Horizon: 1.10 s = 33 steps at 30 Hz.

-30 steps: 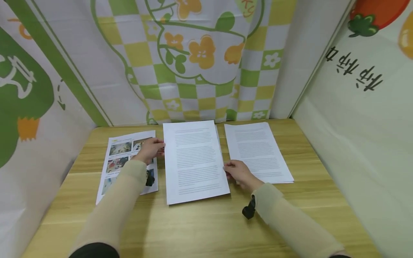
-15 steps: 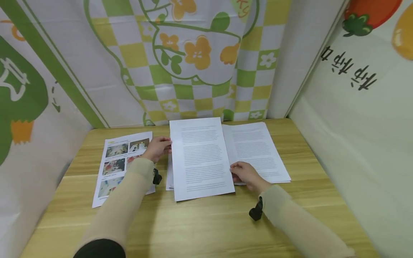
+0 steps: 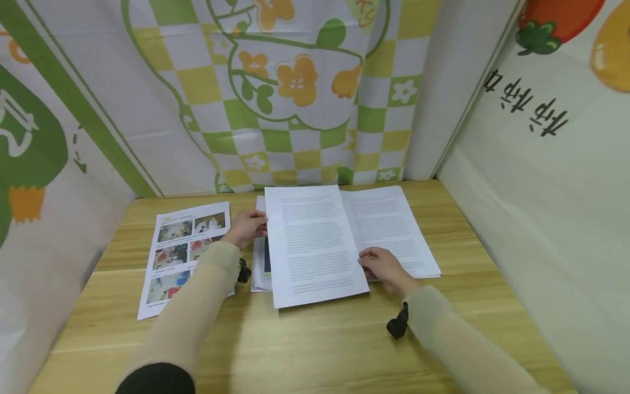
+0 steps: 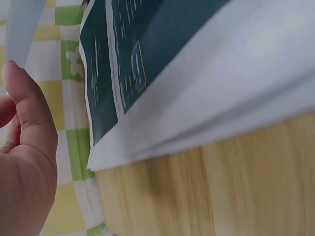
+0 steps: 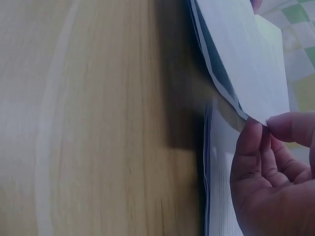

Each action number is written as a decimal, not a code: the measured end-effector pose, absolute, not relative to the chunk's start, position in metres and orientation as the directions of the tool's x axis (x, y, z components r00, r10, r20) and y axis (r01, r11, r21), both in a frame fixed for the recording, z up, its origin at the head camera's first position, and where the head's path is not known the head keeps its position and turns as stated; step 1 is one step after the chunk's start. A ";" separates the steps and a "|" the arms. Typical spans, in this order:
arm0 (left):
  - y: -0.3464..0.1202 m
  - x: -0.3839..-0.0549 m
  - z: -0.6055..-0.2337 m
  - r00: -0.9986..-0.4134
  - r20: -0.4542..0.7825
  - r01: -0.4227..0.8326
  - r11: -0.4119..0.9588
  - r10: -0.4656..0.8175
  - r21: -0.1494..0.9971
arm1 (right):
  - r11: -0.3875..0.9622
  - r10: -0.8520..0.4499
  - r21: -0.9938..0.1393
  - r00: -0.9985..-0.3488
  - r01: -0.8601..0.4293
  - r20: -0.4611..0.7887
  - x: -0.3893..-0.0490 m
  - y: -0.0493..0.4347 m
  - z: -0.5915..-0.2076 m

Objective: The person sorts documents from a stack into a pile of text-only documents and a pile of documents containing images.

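Observation:
A printed sheet of paper point(image 3: 317, 246) is held up by both hands above the middle stack. My left hand point(image 3: 248, 229) pinches its left edge; in the left wrist view the left hand point(image 4: 29, 157) has thumb and fingers at the sheet's edge. On the right edge, my right hand point(image 3: 386, 268) pinches the paper, and the right wrist view shows the right hand point(image 5: 275, 167) with the sheet point(image 5: 236, 54) between thumb and fingers. Beneath lies the middle stack point(image 3: 261, 273), mostly covered; its top page point(image 4: 142, 69) carries dark green printed blocks.
To the right lies a second stack of text pages point(image 3: 394, 235), partly overlapped by the held sheet. A page with colour photos point(image 3: 169, 257) lies on the left, partly under the left sleeve. The wooden table point(image 3: 305, 350) meets a patterned curtain point(image 3: 305, 142) at the back.
Both hands have carried the sheet to the right, off the middle stack's left side and partly over the right stack. More of the middle stack's left side shows. The head view has shifted slightly.

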<state>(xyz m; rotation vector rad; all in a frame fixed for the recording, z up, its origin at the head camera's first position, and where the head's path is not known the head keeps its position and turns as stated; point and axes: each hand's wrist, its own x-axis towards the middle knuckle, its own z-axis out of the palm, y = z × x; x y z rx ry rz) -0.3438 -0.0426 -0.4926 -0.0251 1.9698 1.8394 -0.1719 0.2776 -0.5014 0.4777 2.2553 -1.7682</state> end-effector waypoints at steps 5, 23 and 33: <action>-0.031 -0.346 -0.496 -0.897 -0.337 -0.312 0.130 0.285 0.941 | 0.239 0.128 -0.887 -0.918 0.395 -0.375 -0.172 0.291 -0.499; 0.028 -0.348 -0.499 -0.883 -0.364 -0.353 0.092 0.295 0.931 | 0.213 0.195 -0.871 -0.892 0.444 -0.407 -0.166 0.336 -0.498; 0.055 -0.341 -0.504 -0.859 -0.388 -0.391 0.060 0.334 0.918 | 0.219 0.213 -0.886 -0.906 0.408 -0.365 -0.165 0.352 -0.493</action>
